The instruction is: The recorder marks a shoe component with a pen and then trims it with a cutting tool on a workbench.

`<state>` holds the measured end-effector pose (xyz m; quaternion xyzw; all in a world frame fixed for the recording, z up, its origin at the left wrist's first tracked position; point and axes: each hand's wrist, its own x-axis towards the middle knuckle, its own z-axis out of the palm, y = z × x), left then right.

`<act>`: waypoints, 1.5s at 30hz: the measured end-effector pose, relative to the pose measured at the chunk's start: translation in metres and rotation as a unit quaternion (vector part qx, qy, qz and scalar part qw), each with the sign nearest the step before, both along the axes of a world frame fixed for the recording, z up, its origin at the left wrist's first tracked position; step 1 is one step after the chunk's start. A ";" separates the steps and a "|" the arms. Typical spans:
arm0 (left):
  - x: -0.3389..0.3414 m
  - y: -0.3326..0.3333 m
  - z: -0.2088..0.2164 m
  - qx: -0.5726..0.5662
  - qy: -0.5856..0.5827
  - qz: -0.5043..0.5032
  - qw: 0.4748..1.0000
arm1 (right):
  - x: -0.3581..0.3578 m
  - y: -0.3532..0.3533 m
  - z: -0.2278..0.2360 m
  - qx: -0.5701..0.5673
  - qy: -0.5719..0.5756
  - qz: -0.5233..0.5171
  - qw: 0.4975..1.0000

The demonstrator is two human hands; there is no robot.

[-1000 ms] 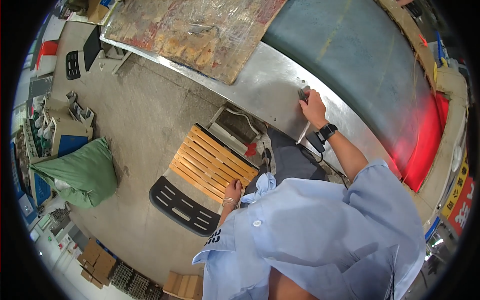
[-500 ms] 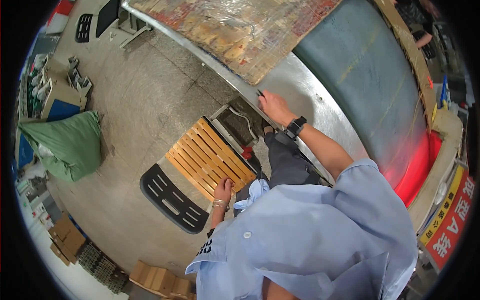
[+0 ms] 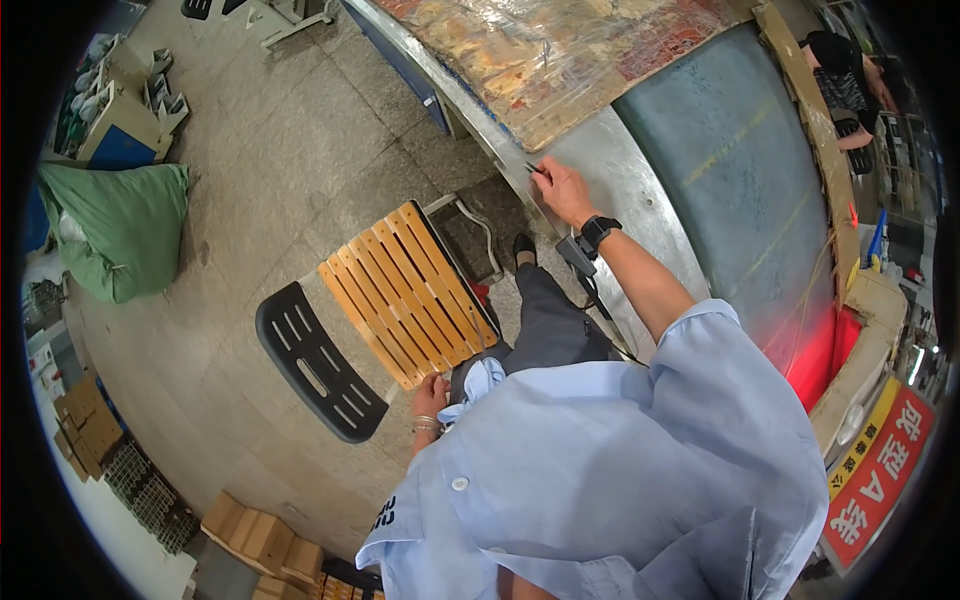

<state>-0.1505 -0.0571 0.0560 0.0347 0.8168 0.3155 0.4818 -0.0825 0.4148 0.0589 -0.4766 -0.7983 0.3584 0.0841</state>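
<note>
My right hand point(image 3: 565, 192) is closed on a small dark pointed tool point(image 3: 533, 168), its tip just past the fingers. It hovers at or rests on the bare metal edge of the workbench point(image 3: 605, 160); contact is hard to judge. A black strap and a small box with a cable are on that wrist. Low beside my thigh, my left hand point(image 3: 430, 397) has curled fingers, with nothing visible in them. It is close to the corner of a wooden slatted chair seat point(image 3: 405, 295). Just beyond the tool lies a worn, plastic-covered board point(image 3: 540, 60).
A grey-blue belt surface point(image 3: 730, 160) runs along the right, bordered by a cardboard strip point(image 3: 815, 140). The black chair back point(image 3: 320, 365) stands left of me. Farther left are a green sack point(image 3: 120, 230) and cardboard boxes point(image 3: 260, 540). A co-worker point(image 3: 845, 90) is at far right.
The view has shifted as my body turned slightly. My left hand has dropped lower, from over the seat to its near corner. My right hand still holds the tool at the bench edge.
</note>
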 end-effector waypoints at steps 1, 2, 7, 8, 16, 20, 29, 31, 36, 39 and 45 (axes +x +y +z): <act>-0.001 0.012 0.012 -0.043 0.007 -0.058 0.997 | 0.003 0.001 -0.002 -0.004 -0.004 -0.001 1.000; 0.000 0.021 0.022 -0.042 0.006 -0.057 0.997 | 0.005 0.001 -0.009 -0.004 -0.004 -0.001 1.000; -0.002 0.021 0.026 -0.005 0.057 -0.080 0.995 | -0.003 -0.006 -0.020 0.035 -0.022 -0.098 0.994; -0.001 0.015 0.025 -0.007 0.059 -0.078 0.995 | -0.003 -0.006 -0.014 0.033 -0.020 -0.096 0.995; 0.018 0.024 0.048 -0.045 0.096 -0.106 0.989 | 0.004 0.000 -0.022 -0.004 0.010 -0.111 0.994; 0.025 0.016 0.046 -0.024 0.091 -0.100 0.991 | 0.003 0.002 -0.013 0.033 0.029 -0.010 0.999; 0.045 0.007 0.045 -0.027 0.086 -0.047 0.995 | 0.028 0.012 -0.054 -0.021 0.087 -0.220 0.971; 0.052 0.001 0.042 -0.026 0.078 -0.009 0.997 | 0.034 0.014 -0.046 -0.031 0.092 -0.182 0.979; 0.063 -0.014 0.027 -0.035 0.072 -0.019 0.997 | 0.033 0.025 -0.030 -0.067 0.092 -0.095 0.989; 0.066 -0.014 0.028 -0.038 0.085 -0.036 0.995 | 0.033 0.025 -0.017 -0.011 0.022 0.013 1.000; 0.067 -0.007 0.036 -0.034 0.096 -0.027 0.994 | 0.043 0.026 -0.022 -0.247 0.092 -0.098 0.960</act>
